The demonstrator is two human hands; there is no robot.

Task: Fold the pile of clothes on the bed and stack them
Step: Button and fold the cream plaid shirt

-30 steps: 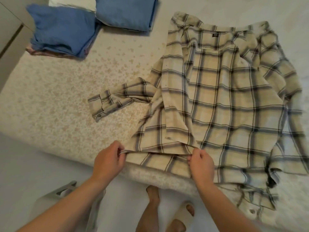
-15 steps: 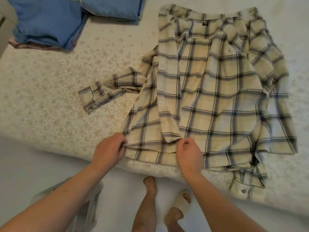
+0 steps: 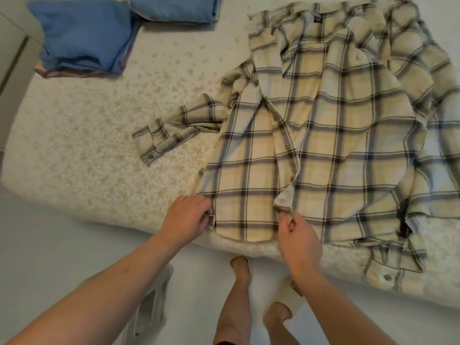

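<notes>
A cream plaid shirt (image 3: pixel 331 135) lies spread out on the bed (image 3: pixel 82 150), collar at the far side, hem at the near edge. Its left sleeve (image 3: pixel 174 130) sticks out to the left. My left hand (image 3: pixel 189 219) pinches the hem's left corner. My right hand (image 3: pixel 296 235) pinches the bottom corner of the front panel near the button strip. The shirt's right sleeve hangs crumpled toward the bed's near right edge.
A stack of folded blue clothes (image 3: pixel 84 43) sits at the bed's far left, with another folded blue piece (image 3: pixel 174 7) beside it. My bare legs and feet (image 3: pixel 239 295) stand on the pale floor by the bed. A grey object (image 3: pixel 151 302) stands at my left.
The left front panel has been pulled flat toward the near edge. Both hands stayed on the hem, the right one shifting slightly right; the view moved closer.
</notes>
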